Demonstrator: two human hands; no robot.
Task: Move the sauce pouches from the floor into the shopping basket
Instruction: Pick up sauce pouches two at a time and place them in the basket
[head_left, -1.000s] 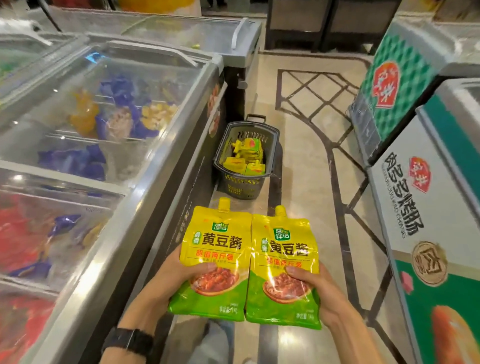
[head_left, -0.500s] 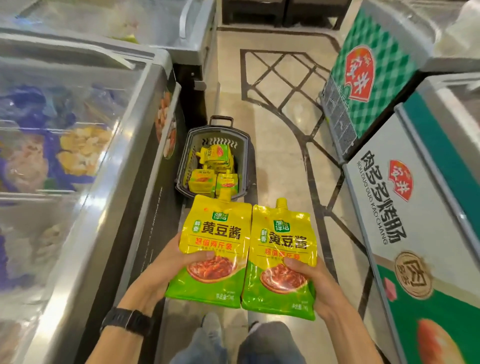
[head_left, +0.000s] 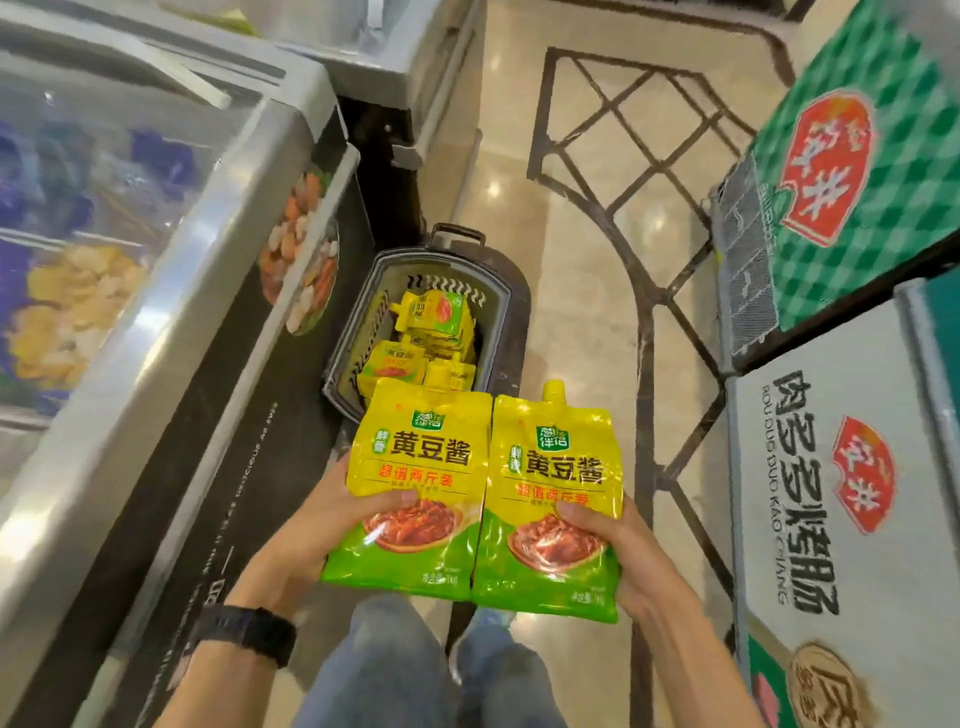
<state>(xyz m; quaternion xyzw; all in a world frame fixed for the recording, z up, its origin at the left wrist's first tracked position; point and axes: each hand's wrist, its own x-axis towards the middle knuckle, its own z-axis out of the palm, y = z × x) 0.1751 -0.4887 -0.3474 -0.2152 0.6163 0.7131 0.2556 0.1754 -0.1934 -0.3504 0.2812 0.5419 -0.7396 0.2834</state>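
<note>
I hold two yellow and green sauce pouches side by side in front of me. My left hand (head_left: 317, 525) grips the left pouch (head_left: 415, 467), thumb across its front. The right pouch (head_left: 558, 499) is held the same way by my right hand (head_left: 618, 551). Just beyond them on the floor stands the dark grey shopping basket (head_left: 498, 312), with several of the same pouches (head_left: 431, 322) piled inside. The left pouch's top edge hides the basket's near rim.
A long glass-topped freezer (head_left: 130, 270) runs along the left, right beside the basket. Printed freezer cabinets (head_left: 852, 467) line the right. A tiled aisle (head_left: 582, 218) with dark inlay lines lies between them. My legs (head_left: 431, 665) show below the pouches.
I have walked forward with both pouches. The basket has come much closer and now sits just past the pouches' tops. My grip on each pouch is unchanged.
</note>
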